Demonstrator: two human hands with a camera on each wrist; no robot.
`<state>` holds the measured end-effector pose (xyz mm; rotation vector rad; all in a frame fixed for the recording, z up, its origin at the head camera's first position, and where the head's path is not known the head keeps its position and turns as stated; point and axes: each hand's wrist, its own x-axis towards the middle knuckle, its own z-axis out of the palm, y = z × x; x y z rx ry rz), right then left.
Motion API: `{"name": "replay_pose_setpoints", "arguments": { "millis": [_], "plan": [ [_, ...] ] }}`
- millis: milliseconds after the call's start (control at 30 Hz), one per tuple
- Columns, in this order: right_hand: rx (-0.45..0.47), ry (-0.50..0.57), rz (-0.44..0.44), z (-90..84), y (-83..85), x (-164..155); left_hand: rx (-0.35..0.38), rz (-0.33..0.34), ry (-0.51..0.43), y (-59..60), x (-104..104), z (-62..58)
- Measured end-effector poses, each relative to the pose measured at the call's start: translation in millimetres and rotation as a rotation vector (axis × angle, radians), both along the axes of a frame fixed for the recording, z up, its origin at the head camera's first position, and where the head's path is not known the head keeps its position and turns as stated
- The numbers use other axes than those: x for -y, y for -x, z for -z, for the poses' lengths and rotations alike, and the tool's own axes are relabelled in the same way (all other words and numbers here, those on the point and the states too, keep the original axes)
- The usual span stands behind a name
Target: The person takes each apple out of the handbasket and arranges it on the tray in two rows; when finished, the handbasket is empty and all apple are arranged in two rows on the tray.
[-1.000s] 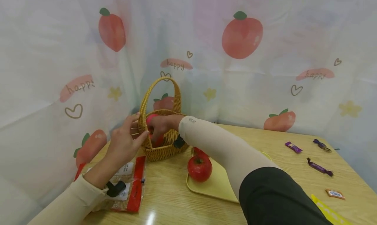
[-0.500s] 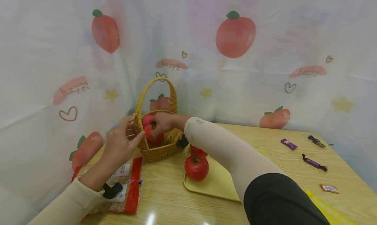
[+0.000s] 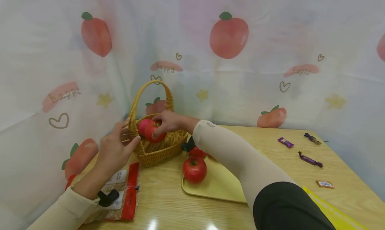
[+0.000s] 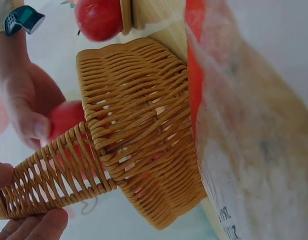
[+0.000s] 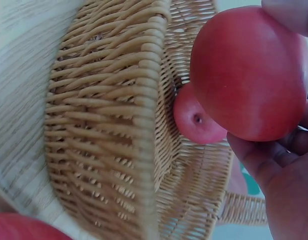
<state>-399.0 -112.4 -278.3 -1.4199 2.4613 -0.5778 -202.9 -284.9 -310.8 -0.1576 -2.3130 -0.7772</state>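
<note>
In the head view my left hand [image 3: 112, 151] grips the handle [image 3: 132, 118] of a wicker basket [image 3: 162, 155] near its left base. The left wrist view has the thumb on one side of that handle and fingers on the other. My right hand [image 3: 169, 121] holds a red apple [image 3: 154, 136] between thumb and fingers, at the basket's opening. In the right wrist view, the held apple [image 5: 249, 75] is above the rim, and a pinker apple [image 5: 199, 120] lies inside the basket below it.
A yellow tray [image 3: 213, 185] bears a red apple [image 3: 195, 170], with another red one [image 3: 197, 152] behind it. A red-edged clear bag [image 3: 130, 196] lies under my left forearm. Several wrapped candies [image 3: 310, 159] and a yellow strip [image 3: 331, 210] are at the right.
My right hand has risen out of the basket, bringing the red apple up with it. My left hand stays on the handle. The head view has turned slightly right.
</note>
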Motion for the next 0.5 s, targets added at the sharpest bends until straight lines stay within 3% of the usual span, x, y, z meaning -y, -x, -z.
{"name": "replay_pose_setpoints", "arguments": {
  "millis": [500],
  "plan": [
    [0.049,0.095,-0.001,-8.2,-17.1,-42,-0.047,-0.015,0.024,1.7,0,3.8]
  ]
}}
